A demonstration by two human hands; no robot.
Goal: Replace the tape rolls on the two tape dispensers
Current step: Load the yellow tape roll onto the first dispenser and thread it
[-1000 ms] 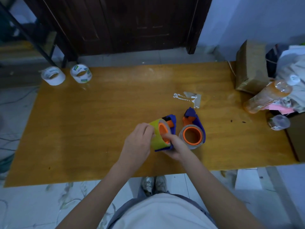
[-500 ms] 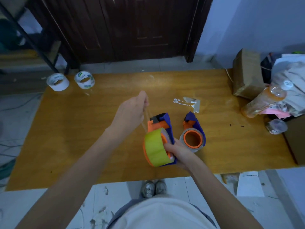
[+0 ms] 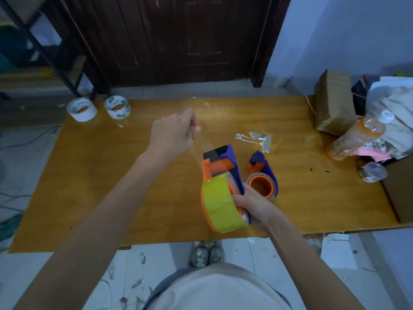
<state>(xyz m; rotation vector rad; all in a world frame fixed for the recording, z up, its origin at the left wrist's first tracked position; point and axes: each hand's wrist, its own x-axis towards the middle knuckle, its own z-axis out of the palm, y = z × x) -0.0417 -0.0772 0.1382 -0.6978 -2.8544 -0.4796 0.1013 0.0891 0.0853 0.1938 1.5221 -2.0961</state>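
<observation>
Yellow tape roll point(image 3: 220, 204) sits in the dispenser point(image 3: 223, 166), gripped by the right hand point(image 3: 252, 206) above the table point(image 3: 89, 175); left hand point(image 3: 174, 133), arm outstretched, pinches the clear strip point(image 3: 197, 148).

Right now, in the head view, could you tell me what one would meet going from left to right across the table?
White tape roll → green-printed tape roll → left hand pinching the clear tape strip → held dispenser with its yellow roll → second dispenser → cardboard box → orange bottle.
</observation>
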